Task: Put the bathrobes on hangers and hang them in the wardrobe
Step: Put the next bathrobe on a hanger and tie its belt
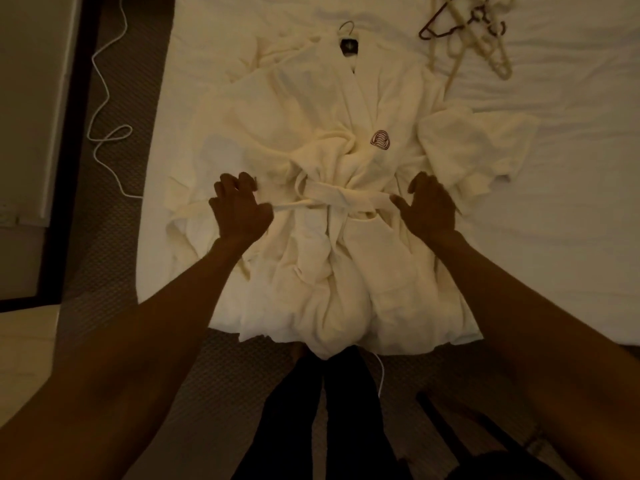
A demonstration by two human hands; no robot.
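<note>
A cream bathrobe point(346, 140) with a dark red emblem lies face up on the white bed point(571, 168), its hem hanging over the near edge. A metal hanger hook point(347, 26) sticks out at its collar. The robe's belt point(339, 195) is tied across the waist. My left hand point(239, 209) is at the robe's left side, fingers curled round the belt's left end. My right hand point(431, 206) rests on the robe's right side beside the belt, thumb spread and fingers relaxed.
Several spare hangers point(485, 39), cream and dark, lie in a heap at the bed's far right. A white cable point(104, 98) snakes over the dark carpet on the left, beside a pale wall panel point(31, 116). My legs point(329, 410) stand against the bed's near edge.
</note>
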